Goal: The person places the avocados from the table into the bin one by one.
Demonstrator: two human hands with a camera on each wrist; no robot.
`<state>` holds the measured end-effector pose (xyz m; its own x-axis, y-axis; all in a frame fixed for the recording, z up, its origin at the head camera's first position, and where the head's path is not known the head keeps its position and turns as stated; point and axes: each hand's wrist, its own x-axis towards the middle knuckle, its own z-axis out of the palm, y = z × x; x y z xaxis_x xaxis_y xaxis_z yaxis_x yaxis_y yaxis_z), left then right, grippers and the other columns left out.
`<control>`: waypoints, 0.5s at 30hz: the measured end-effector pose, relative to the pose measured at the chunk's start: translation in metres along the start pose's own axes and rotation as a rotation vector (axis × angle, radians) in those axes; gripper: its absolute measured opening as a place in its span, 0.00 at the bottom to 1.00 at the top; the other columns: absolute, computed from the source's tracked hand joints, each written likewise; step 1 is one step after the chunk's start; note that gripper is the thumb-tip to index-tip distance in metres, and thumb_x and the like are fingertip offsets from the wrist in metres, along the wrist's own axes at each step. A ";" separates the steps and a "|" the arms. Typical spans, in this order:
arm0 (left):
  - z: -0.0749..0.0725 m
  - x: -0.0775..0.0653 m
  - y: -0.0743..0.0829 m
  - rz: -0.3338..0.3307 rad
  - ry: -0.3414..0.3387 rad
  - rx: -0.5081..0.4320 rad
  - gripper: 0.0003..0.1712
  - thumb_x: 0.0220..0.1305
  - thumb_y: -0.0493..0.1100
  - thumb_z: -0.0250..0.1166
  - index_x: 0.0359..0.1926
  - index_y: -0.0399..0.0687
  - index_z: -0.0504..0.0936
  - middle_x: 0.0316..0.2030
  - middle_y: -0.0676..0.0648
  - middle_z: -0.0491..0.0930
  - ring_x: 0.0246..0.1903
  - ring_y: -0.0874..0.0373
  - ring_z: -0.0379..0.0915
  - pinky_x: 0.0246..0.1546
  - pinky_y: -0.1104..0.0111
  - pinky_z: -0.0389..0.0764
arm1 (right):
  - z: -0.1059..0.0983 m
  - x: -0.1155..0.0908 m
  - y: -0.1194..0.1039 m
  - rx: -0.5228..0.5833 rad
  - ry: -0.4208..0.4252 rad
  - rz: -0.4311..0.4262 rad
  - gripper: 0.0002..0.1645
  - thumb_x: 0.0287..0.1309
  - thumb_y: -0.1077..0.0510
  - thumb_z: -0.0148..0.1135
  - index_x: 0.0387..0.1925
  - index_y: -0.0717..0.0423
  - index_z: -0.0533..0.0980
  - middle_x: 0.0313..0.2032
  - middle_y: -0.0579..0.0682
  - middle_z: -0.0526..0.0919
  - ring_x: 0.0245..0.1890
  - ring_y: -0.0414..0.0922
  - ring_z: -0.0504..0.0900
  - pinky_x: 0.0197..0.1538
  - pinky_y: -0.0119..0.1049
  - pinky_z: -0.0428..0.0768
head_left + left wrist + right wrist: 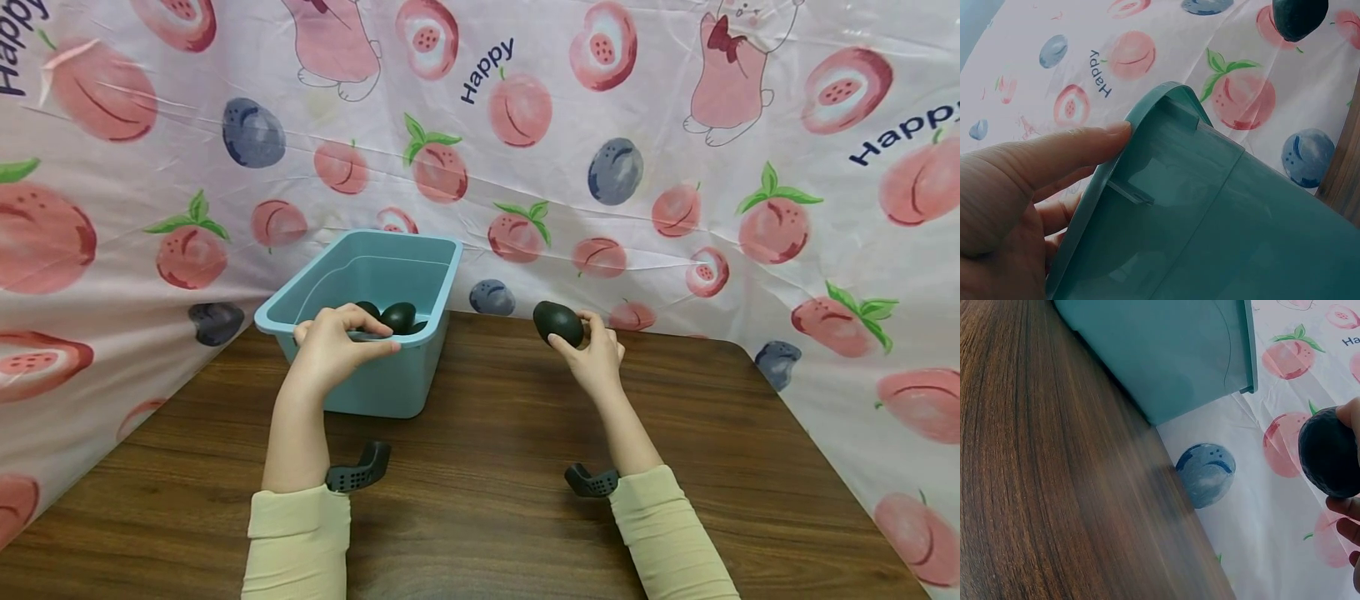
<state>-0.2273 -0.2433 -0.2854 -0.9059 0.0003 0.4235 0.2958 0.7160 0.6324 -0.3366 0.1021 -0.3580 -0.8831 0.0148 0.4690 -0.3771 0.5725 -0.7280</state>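
Note:
A teal plastic bin [390, 375] stands on the brown wooden table [487, 467] near the back left. Dark green avocados [398, 316] lie inside it. My left hand [337, 342] grips the bin's front rim, thumb along the edge [1094, 140]. My right hand [596, 354] holds one dark avocado [558, 322] in its fingertips, lifted above the table to the right of the bin. The same avocado [1332, 453] shows in the right wrist view, and at the top of the left wrist view [1297, 15].
A pink fruit-printed plastic sheet [600, 150] hangs behind and on both sides of the table. The bin's side wall [1166, 356] is left of the held avocado. Black wrist mounts [358, 471] sit by each sleeve.

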 end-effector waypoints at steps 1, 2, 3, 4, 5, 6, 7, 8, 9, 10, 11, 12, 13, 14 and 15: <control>0.000 0.000 0.000 0.001 0.001 0.000 0.12 0.51 0.47 0.75 0.35 0.46 0.88 0.39 0.48 0.81 0.46 0.46 0.68 0.54 0.46 0.42 | 0.000 0.000 -0.001 0.000 0.002 -0.004 0.37 0.54 0.46 0.69 0.60 0.57 0.67 0.48 0.59 0.75 0.51 0.55 0.65 0.58 0.54 0.50; 0.000 0.000 0.000 0.002 0.002 0.000 0.12 0.51 0.47 0.75 0.34 0.46 0.88 0.39 0.48 0.81 0.46 0.46 0.68 0.54 0.46 0.41 | 0.000 0.000 -0.002 -0.002 0.003 -0.008 0.36 0.54 0.47 0.69 0.60 0.57 0.67 0.48 0.59 0.75 0.50 0.55 0.66 0.58 0.54 0.50; 0.000 0.000 0.000 0.003 0.003 0.000 0.12 0.51 0.47 0.75 0.34 0.46 0.88 0.39 0.48 0.81 0.46 0.46 0.68 0.54 0.46 0.41 | 0.000 0.000 -0.002 0.000 0.004 -0.011 0.36 0.54 0.47 0.69 0.60 0.57 0.67 0.48 0.59 0.75 0.50 0.56 0.66 0.58 0.54 0.50; 0.000 0.000 0.000 0.004 0.004 -0.001 0.12 0.51 0.47 0.75 0.34 0.46 0.88 0.39 0.48 0.81 0.46 0.46 0.68 0.54 0.46 0.41 | 0.000 -0.001 -0.003 0.001 0.005 -0.016 0.36 0.54 0.48 0.69 0.60 0.57 0.67 0.48 0.60 0.75 0.50 0.56 0.66 0.58 0.54 0.50; 0.001 0.000 0.000 0.005 0.005 -0.001 0.12 0.51 0.47 0.75 0.34 0.46 0.88 0.39 0.48 0.81 0.46 0.46 0.68 0.54 0.46 0.41 | -0.001 -0.001 -0.004 0.003 0.006 -0.020 0.36 0.54 0.48 0.69 0.60 0.57 0.67 0.48 0.60 0.75 0.50 0.56 0.66 0.58 0.54 0.50; 0.001 0.000 0.000 0.005 0.006 -0.002 0.12 0.51 0.47 0.75 0.34 0.46 0.88 0.39 0.48 0.81 0.46 0.46 0.68 0.54 0.46 0.41 | -0.001 -0.001 -0.005 0.005 0.009 -0.024 0.36 0.53 0.48 0.70 0.60 0.57 0.67 0.47 0.60 0.75 0.49 0.56 0.66 0.58 0.53 0.50; 0.001 0.000 0.000 0.005 0.006 -0.002 0.12 0.51 0.47 0.75 0.34 0.46 0.88 0.39 0.48 0.81 0.47 0.46 0.68 0.54 0.46 0.41 | -0.001 -0.001 -0.006 0.007 0.011 -0.026 0.36 0.53 0.48 0.70 0.60 0.57 0.67 0.47 0.60 0.75 0.48 0.56 0.67 0.58 0.53 0.50; 0.001 0.000 0.000 0.005 0.006 -0.003 0.12 0.51 0.47 0.75 0.35 0.46 0.88 0.39 0.48 0.81 0.47 0.46 0.69 0.55 0.46 0.41 | -0.001 -0.001 -0.007 0.009 0.013 -0.030 0.36 0.53 0.49 0.70 0.60 0.57 0.67 0.46 0.60 0.75 0.48 0.56 0.67 0.57 0.53 0.51; 0.001 0.000 0.000 0.005 0.006 -0.003 0.12 0.51 0.47 0.75 0.35 0.46 0.88 0.39 0.48 0.81 0.47 0.46 0.68 0.55 0.46 0.41 | -0.001 -0.002 -0.008 0.012 0.015 -0.032 0.36 0.53 0.49 0.70 0.60 0.57 0.67 0.46 0.60 0.75 0.48 0.56 0.67 0.57 0.53 0.51; 0.001 0.000 0.000 0.004 0.006 -0.004 0.12 0.51 0.47 0.75 0.35 0.46 0.88 0.39 0.48 0.81 0.47 0.46 0.68 0.55 0.46 0.41 | -0.001 -0.002 -0.008 0.015 0.017 -0.035 0.36 0.53 0.49 0.70 0.60 0.57 0.67 0.46 0.60 0.75 0.48 0.57 0.67 0.57 0.53 0.51; 0.001 0.000 0.000 0.004 0.006 -0.005 0.12 0.51 0.47 0.75 0.35 0.45 0.88 0.39 0.48 0.81 0.47 0.46 0.68 0.55 0.46 0.41 | -0.002 -0.002 -0.009 0.016 0.018 -0.037 0.36 0.53 0.49 0.70 0.60 0.57 0.67 0.45 0.60 0.75 0.48 0.57 0.67 0.57 0.53 0.51; 0.001 -0.001 -0.001 0.004 0.006 -0.005 0.13 0.51 0.47 0.75 0.35 0.45 0.88 0.39 0.48 0.81 0.46 0.46 0.68 0.55 0.45 0.41 | -0.002 -0.002 -0.010 0.018 0.018 -0.039 0.36 0.52 0.49 0.70 0.59 0.57 0.68 0.45 0.60 0.75 0.48 0.57 0.67 0.57 0.53 0.51; 0.001 -0.001 -0.001 0.005 0.006 -0.004 0.13 0.51 0.47 0.75 0.35 0.45 0.88 0.39 0.48 0.81 0.46 0.46 0.68 0.55 0.45 0.41 | -0.002 -0.002 -0.011 0.020 0.019 -0.040 0.36 0.52 0.49 0.70 0.59 0.57 0.68 0.45 0.60 0.75 0.48 0.57 0.67 0.56 0.53 0.51; 0.001 -0.001 -0.001 0.006 0.007 -0.004 0.13 0.51 0.47 0.75 0.35 0.45 0.88 0.39 0.47 0.81 0.46 0.46 0.68 0.55 0.45 0.41 | -0.002 -0.002 -0.012 0.022 0.020 -0.043 0.36 0.52 0.49 0.70 0.59 0.57 0.68 0.46 0.60 0.75 0.48 0.57 0.67 0.56 0.53 0.52; 0.002 -0.001 -0.001 0.007 0.009 -0.003 0.13 0.51 0.47 0.75 0.35 0.45 0.88 0.39 0.47 0.81 0.46 0.46 0.68 0.55 0.45 0.41 | -0.002 -0.002 -0.013 0.023 0.019 -0.045 0.36 0.52 0.49 0.70 0.60 0.57 0.68 0.46 0.60 0.76 0.48 0.56 0.67 0.56 0.53 0.52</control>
<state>-0.2274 -0.2427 -0.2871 -0.9013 -0.0009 0.4331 0.3029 0.7135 0.6318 -0.3293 0.0964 -0.3488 -0.8596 0.0049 0.5110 -0.4232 0.5536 -0.7172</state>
